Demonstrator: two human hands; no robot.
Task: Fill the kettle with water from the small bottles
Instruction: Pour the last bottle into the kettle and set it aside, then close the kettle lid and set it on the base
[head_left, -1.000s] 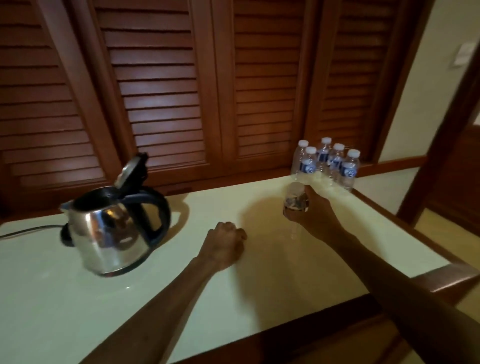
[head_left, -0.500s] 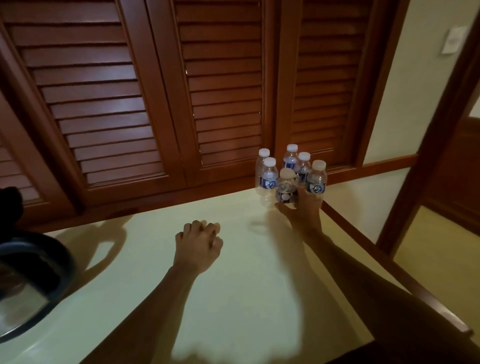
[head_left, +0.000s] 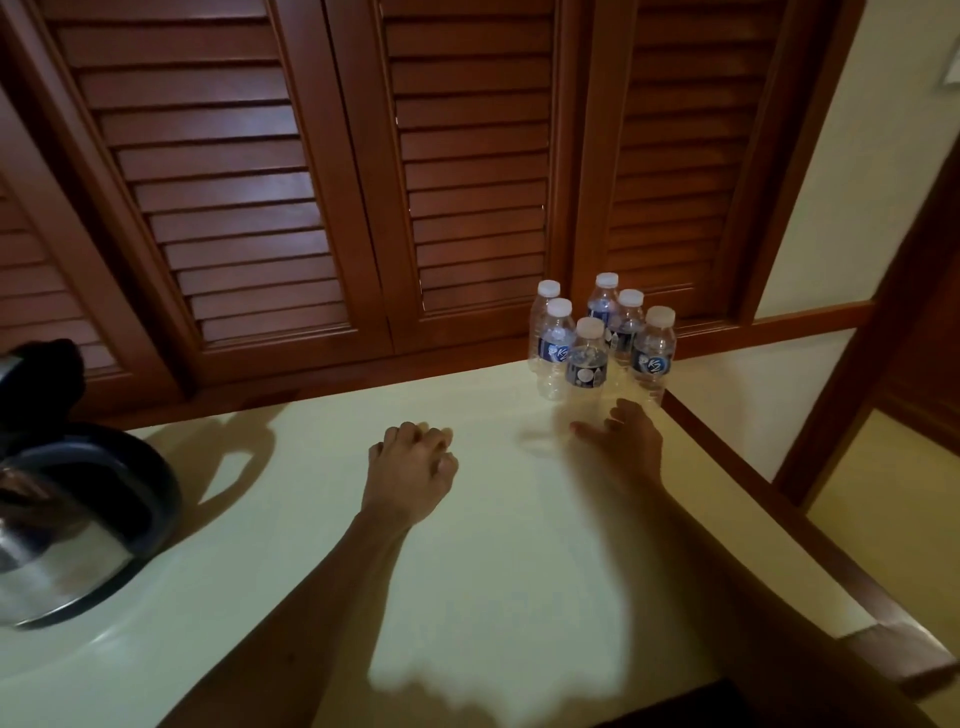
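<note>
While your worktop (head_left: 467, 597) carries everything, the kettle (head_left: 72, 525) sits far beyond your left hand (head_left: 410, 467), cut off at the frame edge. Six bottles (head_left: 587, 358) stand just past your right hand (head_left: 623, 441), whose blurred fingers spread, holding nothing. Your left hand rests loosely curled, empty. Next, I judge, you take a full bottle; fill levels are unclear.

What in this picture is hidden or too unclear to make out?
- Kettle, head view: cut off by the left edge, so its spout and the water level inside are unseen.
- Back bottles: partly hidden by the front bottle; whether each is full cannot be told.
- Bottle labels: print too small to read.
- Right hand: motion-blurred, fingertips indistinct.
- Left hand: palm faces down, hidden.
</note>
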